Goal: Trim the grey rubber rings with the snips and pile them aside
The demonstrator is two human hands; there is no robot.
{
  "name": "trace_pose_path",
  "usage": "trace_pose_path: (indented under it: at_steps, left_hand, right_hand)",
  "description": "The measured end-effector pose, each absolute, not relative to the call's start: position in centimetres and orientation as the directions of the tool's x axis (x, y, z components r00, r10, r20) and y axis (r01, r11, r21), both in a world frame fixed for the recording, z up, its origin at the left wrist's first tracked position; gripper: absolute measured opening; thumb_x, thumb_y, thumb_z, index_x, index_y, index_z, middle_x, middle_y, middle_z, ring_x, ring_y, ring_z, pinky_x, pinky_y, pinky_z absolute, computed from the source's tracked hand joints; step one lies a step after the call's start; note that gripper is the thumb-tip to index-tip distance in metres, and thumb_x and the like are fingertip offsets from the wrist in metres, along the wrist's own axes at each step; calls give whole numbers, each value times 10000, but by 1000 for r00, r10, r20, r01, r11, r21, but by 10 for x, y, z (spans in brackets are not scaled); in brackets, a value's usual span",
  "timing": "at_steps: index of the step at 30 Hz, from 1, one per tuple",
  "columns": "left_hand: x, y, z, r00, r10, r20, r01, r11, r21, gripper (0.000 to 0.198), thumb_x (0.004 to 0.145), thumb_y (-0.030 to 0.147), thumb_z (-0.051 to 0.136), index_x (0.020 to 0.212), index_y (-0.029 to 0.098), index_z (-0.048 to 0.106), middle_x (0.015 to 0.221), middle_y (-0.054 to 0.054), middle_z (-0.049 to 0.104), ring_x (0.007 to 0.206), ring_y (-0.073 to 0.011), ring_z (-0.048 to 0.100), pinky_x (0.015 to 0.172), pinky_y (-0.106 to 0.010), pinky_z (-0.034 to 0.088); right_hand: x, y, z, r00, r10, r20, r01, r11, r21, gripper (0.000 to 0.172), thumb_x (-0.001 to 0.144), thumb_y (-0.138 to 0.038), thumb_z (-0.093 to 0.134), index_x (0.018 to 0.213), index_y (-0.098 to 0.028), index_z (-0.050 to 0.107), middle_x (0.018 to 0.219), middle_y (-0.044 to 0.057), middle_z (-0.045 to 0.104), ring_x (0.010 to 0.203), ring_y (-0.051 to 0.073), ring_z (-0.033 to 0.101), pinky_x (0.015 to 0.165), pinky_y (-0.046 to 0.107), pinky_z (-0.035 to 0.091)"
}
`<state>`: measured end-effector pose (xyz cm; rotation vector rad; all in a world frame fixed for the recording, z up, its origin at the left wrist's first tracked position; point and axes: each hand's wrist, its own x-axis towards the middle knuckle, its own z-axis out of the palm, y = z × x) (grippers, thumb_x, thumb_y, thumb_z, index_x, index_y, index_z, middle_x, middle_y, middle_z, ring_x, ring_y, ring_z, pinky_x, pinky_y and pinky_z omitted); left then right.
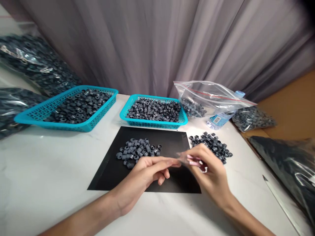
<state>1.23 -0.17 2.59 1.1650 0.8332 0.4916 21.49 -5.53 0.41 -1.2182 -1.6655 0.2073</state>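
Observation:
My left hand [145, 173] and my right hand [209, 172] meet over a black mat [118, 170], fingertips pinched together on a small clear plastic bag [183, 158] held between them. Just beyond my left hand a pile of small grey rings [137, 150] lies on the mat. A darker pile of rings [213, 144] lies on the white table right of the mat, just beyond my right hand.
Two turquoise baskets of rings stand behind the mat, a large one [36, 113] at left and a smaller one [154, 123]. A clear zip bag [211, 96] leans on a water bottle [219, 119]. Bags of rings [36, 65] lie at left and right. A blade [278, 196] lies at right.

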Motion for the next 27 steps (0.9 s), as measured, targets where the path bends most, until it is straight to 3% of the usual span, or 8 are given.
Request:
trace_pose_path:
  at_steps: [3,5,7,11,14,19,24,27]
  left_hand:
    - [9,7,28,585,811,-24,198,-114,974,269,947,397,588,1006,224,784,891,-45,712,758,-172,565,697,-306,406]
    - [4,15,26,569,783,249,314,-487,815,223,967,322,564,1005,232,764,1023,-47,730,909,-204,597,849,-347,417]
    - [0,23,22,574,719,393,429,-672,604,200,966,258,560,1061,240,735,1084,-43,719,1020,-226,580,957,-388,385]
    - [-4,33,8,564,728,389,545,-683,487,252,920,277,638,1168,251,674,1165,-48,672,1103,-248,539,983,-412,421]
    - [-1,37,0,552,729,404,580,-684,442,303,909,321,657,1202,242,671,1225,-70,654,1139,-276,514,1010,-458,414]
    - [3,37,-3,588,706,395,618,-707,344,274,925,350,636,1155,221,708,1190,-91,679,1152,-311,506,996,-489,390]
    - [0,35,-4,644,683,346,590,-731,343,190,939,288,609,1087,219,708,1106,-78,699,1084,-287,544,944,-448,392]
    - [-1,33,-3,652,674,348,554,-736,389,162,943,230,584,1043,218,710,1073,-73,705,1072,-275,557,957,-434,380]
  right_hand:
    - [248,-47,9,148,836,528,729,268,-630,133,935,-275,589,863,-193,664,789,34,633,645,160,572,551,263,416]
    - [275,-43,13,227,840,493,820,108,-562,185,916,-364,611,886,-197,683,837,50,673,705,188,617,616,284,443]
    - [298,-42,17,322,813,485,900,-104,-424,231,890,-423,622,879,-208,705,831,61,707,686,215,634,596,298,413]
    - [322,-47,19,427,802,417,904,-381,-193,288,874,-489,617,886,-237,756,702,82,711,571,251,607,491,292,323]
    - [324,-50,18,413,827,381,906,-416,-78,299,876,-505,610,885,-255,775,717,97,726,512,246,582,468,286,285]
    - [316,-51,18,413,858,306,900,-436,10,324,924,-510,544,877,-280,767,729,96,735,525,261,593,472,293,273]
    - [311,-55,21,382,829,408,881,-461,112,399,939,-533,521,765,-254,748,607,100,683,406,222,507,443,285,215]
    - [301,-56,21,323,797,510,871,-461,168,360,958,-469,530,765,-234,723,573,86,664,373,189,468,443,270,173]
